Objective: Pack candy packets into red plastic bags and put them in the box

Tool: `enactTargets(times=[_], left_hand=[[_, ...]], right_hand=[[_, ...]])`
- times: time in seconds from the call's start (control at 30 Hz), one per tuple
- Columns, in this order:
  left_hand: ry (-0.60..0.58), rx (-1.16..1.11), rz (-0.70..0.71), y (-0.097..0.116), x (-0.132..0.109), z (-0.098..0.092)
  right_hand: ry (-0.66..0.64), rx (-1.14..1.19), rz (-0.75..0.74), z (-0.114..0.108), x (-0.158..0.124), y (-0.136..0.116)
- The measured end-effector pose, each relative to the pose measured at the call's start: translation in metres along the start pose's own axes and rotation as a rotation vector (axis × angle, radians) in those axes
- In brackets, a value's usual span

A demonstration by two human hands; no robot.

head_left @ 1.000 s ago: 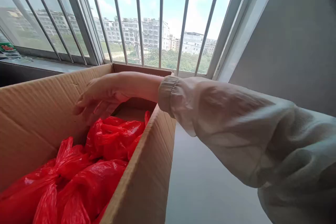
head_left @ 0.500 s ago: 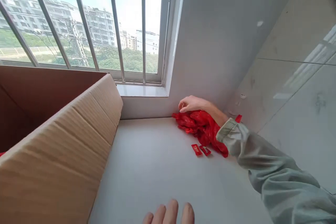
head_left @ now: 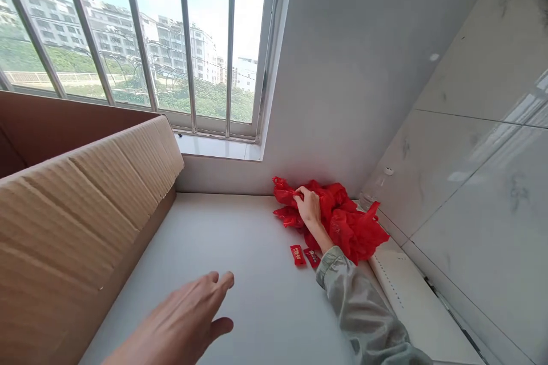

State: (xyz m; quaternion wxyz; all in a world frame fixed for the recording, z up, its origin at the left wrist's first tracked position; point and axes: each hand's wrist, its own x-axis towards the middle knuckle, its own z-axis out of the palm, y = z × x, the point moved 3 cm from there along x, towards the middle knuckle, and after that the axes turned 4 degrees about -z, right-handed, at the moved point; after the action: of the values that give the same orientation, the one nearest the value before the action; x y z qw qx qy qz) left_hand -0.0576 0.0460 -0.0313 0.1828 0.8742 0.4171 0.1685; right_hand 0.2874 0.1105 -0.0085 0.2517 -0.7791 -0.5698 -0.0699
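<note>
White tabletop [head_left: 240, 239]: cardboard box [head_left: 85, 228], red plastic bags [head_left: 353, 231], two small packets [head_left: 297, 255].

Barred window [head_left: 139, 34], bright daylight; grey wall [head_left: 342, 80]; glossy tiles [head_left: 479, 199] right.

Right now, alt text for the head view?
The right hand pinches crumpled red plastic bags on a white tabletop, while the open left hand hovers empty. Two small red packets lie nearby; a cardboard box stands at picture left.
</note>
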Motion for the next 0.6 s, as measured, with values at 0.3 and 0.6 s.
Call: enactTargets(times=[0.3, 0.6], left_hand=[[-0.007, -0.005, -0.113, -0.025, 0.025, -0.039], [-0.093, 0.075, -0.051, 0.013, 0.047, -0.040]], right_hand=[[0.036, 0.258, -0.360, -0.023, -0.031, -0.056], [-0.220, 0.417, -0.481, 0.008, -0.143, -0.054]])
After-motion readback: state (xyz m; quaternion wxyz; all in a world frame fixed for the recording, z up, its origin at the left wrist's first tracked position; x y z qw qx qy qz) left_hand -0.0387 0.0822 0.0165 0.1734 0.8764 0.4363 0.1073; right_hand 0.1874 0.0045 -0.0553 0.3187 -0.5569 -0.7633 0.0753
